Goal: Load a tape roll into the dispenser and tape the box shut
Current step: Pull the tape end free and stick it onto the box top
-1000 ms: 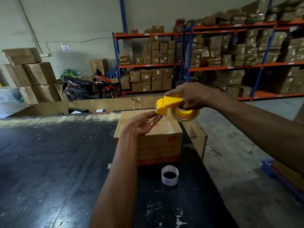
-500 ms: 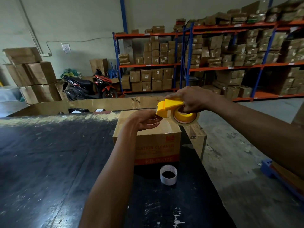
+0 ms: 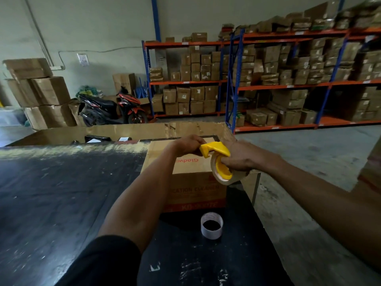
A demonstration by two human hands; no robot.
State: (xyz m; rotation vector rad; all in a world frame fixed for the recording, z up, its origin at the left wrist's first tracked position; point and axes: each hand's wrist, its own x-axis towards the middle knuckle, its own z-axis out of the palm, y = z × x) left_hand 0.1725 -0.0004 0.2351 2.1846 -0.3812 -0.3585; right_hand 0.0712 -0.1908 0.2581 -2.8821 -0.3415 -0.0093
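The right hand [image 3: 239, 156] holds the yellow dispenser [image 3: 216, 150] above the box [image 3: 191, 182], its fingers closed inside the tape roll [image 3: 221, 174] mounted on it. The left hand [image 3: 188, 144] pinches the dispenser's front end. An empty core [image 3: 212, 225] stands on the black table [image 3: 61, 193] before the box.

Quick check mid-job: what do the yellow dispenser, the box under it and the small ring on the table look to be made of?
Dispenser: looks like moulded plastic, uniform bright yellow with a smooth, slightly glossy skin. Box: corrugated cardboard, matte brown with red print and folded flaps. Ring: probably a spent tape core, pale and thin-walled; card or plastic, I cannot tell.
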